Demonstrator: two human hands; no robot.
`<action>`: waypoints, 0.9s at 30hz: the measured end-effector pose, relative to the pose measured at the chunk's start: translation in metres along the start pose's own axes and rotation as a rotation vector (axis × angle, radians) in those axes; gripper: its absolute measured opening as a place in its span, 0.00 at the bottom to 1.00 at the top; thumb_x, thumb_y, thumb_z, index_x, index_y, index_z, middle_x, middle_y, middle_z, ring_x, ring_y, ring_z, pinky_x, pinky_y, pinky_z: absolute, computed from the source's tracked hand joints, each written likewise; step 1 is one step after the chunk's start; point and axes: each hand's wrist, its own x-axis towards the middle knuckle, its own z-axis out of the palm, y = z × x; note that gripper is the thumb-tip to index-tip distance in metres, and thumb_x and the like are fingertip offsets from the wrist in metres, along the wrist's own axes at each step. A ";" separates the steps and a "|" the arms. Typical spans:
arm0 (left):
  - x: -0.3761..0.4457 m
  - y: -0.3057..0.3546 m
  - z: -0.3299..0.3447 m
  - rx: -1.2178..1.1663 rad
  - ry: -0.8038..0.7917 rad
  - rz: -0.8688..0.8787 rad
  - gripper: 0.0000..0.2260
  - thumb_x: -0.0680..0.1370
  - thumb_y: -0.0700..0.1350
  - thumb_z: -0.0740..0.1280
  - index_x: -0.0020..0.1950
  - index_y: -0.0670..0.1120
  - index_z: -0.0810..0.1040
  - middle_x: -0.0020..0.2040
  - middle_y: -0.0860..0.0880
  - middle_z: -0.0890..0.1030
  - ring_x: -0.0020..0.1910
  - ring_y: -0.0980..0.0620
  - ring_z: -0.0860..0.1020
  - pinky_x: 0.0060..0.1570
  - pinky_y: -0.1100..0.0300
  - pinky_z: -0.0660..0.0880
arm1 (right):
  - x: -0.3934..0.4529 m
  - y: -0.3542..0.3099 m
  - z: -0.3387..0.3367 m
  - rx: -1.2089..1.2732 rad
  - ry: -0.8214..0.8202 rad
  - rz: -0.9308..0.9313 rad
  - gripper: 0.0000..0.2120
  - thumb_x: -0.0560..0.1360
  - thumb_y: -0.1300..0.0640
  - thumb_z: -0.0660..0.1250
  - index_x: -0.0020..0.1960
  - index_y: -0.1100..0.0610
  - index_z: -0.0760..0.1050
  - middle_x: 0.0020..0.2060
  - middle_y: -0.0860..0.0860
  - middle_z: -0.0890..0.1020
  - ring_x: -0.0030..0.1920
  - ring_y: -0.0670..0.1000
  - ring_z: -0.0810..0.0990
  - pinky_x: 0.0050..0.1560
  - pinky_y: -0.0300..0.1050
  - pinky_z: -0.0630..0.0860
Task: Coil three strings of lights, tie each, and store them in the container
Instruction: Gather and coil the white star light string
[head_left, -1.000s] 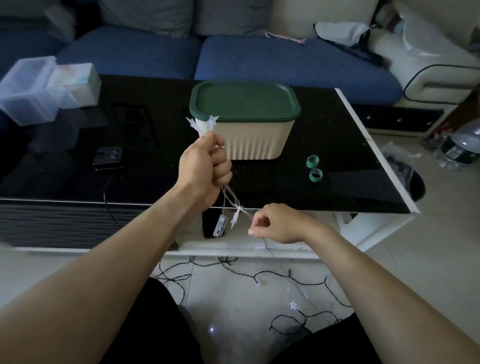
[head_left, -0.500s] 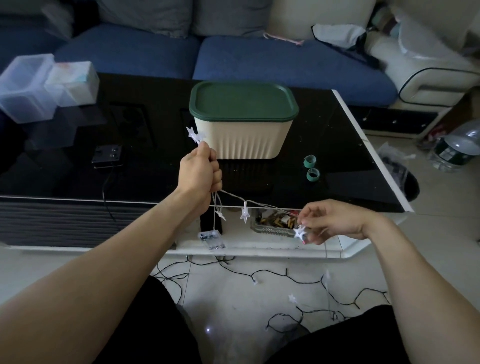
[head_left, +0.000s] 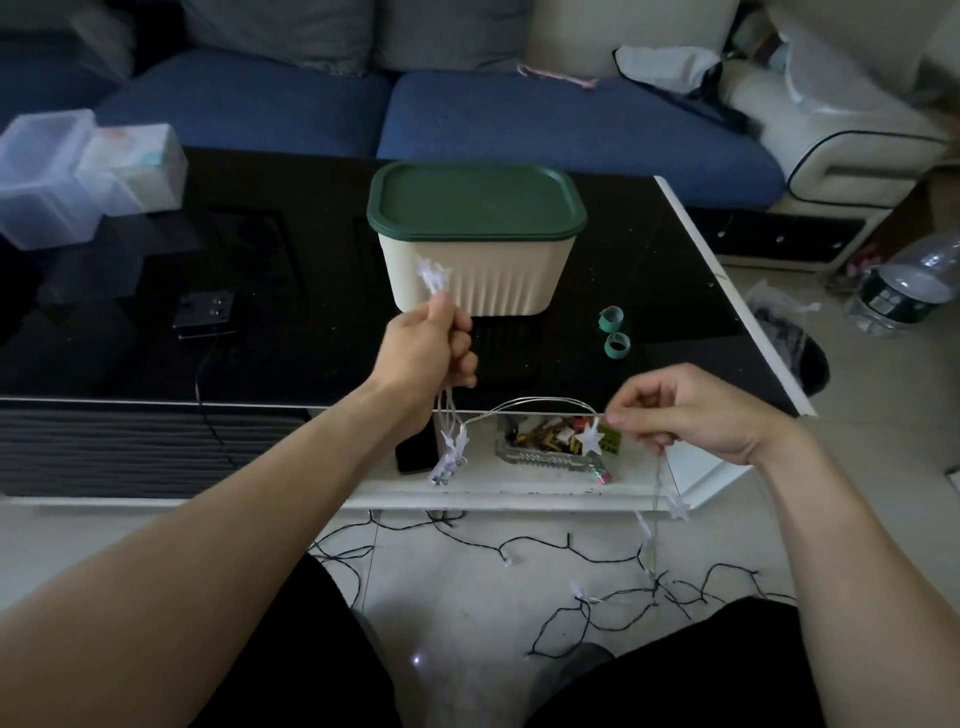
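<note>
While my left hand (head_left: 428, 353) grips the part-coiled star string (head_left: 540, 402) and my right (head_left: 691, 410) pinches its slack, nothing is tied, two dark strings (head_left: 571, 545) lie on the floor, container (head_left: 475, 270) lidded.

Bare forearms, black trousers (head_left: 291, 670)

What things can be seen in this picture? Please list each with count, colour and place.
container: one, cream, green lid on, table centre
tape rolls: two, green, right of container
star light string: one, white, held between both hands
dark light strings: count unclear, black, tangled on floor
clear boxes: two, table far left
table: one, black top
sofa: blue cushions, behind table
bottle: one, clear, floor right
left hand: grips coiled loops
right hand: pinches the wire
</note>
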 end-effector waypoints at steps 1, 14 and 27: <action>-0.002 0.000 0.004 0.025 -0.038 -0.019 0.17 0.86 0.49 0.54 0.41 0.44 0.71 0.27 0.49 0.71 0.27 0.51 0.74 0.30 0.54 0.78 | 0.001 -0.004 0.005 0.007 -0.009 -0.037 0.08 0.72 0.57 0.73 0.47 0.61 0.84 0.32 0.51 0.81 0.30 0.48 0.73 0.31 0.37 0.72; -0.011 -0.022 0.021 0.209 -0.487 -0.107 0.18 0.86 0.49 0.52 0.43 0.42 0.72 0.38 0.41 0.83 0.39 0.40 0.82 0.49 0.44 0.78 | 0.017 -0.012 0.028 0.236 0.129 -0.271 0.09 0.67 0.60 0.78 0.46 0.57 0.82 0.36 0.58 0.79 0.29 0.51 0.72 0.26 0.38 0.71; -0.013 -0.024 0.031 0.115 -0.281 0.102 0.16 0.85 0.47 0.58 0.60 0.38 0.80 0.50 0.39 0.85 0.49 0.45 0.85 0.48 0.54 0.83 | 0.035 -0.036 0.070 0.314 0.568 -0.244 0.08 0.74 0.56 0.75 0.47 0.61 0.85 0.39 0.54 0.87 0.40 0.52 0.87 0.37 0.41 0.81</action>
